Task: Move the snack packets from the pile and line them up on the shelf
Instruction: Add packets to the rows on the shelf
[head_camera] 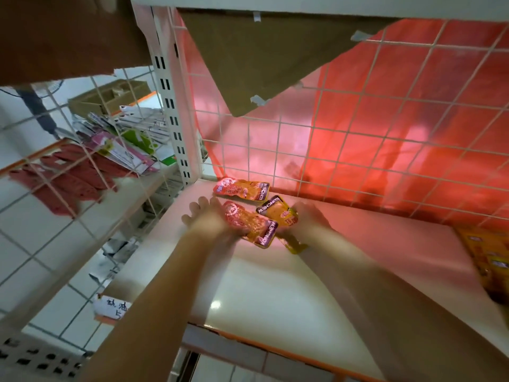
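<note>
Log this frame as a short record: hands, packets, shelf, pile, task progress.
left hand: left hand lies on the red-orange packet; blurred, grip unclear
right hand: right hand touches the yellow packet; grip unclear
placed packet: one packet lies flat at the back, beside the wire grid
shelf: white shelf, three packets near its back left corner
pile: orange packs at the right edge, blurred
progress: early; no full line yet

right hand point(308, 219) fingers: hidden under packet point(278, 213) | pile point(487, 260): cropped, blurred
</note>
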A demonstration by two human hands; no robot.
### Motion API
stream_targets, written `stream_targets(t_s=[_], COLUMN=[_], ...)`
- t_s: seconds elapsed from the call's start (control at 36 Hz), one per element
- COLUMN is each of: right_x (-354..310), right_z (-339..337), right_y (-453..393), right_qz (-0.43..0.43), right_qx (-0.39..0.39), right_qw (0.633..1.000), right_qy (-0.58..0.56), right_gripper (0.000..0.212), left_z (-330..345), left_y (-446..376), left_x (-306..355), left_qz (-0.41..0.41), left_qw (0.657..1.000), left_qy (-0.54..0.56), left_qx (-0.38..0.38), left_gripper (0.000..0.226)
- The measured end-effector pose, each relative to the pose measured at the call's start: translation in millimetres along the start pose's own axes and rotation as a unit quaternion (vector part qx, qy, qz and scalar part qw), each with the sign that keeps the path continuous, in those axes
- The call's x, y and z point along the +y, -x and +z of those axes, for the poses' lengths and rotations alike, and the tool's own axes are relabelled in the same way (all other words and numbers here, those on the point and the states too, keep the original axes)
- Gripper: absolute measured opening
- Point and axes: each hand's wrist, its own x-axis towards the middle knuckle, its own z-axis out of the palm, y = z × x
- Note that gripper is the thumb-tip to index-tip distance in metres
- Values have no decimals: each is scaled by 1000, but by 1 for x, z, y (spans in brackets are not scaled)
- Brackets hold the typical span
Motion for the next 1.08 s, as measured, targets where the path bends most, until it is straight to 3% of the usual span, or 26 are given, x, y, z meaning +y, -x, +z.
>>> stream_targets(t_s=[0.11,0.25,0.39,0.64,0.83,0.92,1.08], right_x=[7,16,37,115,186,223,292], right_z=[-6,-4,-6,-58,-101,-119,-145], right_y=[25,45,62,102,147,170,209], right_qz=[-9,-29,4,-31,-21,-25,0], right_qx=[-15,36,47,105,153,176,201], right_qw=[998,988,926,936,911,901,883], right_qy=[-61,-148,-375,-334,-381,-396,-425], right_gripper=[46,36,25,28,38,32,30], left_z=[-1,4,1,-11,-3,7,28], left_y=[14,43,63,91,132,152,194], left_x=[2,14,27,85,160,196,262], left_qz=[44,94,138,207,225,218,240], left_qw=[996,977,944,871,813,791,779], left_qy=[43,181,299,429,510,539,544], left_qx=[-64,-53,-22,-119,-167,-191,-197], left_gripper=[82,63,36,33,39,43,37])
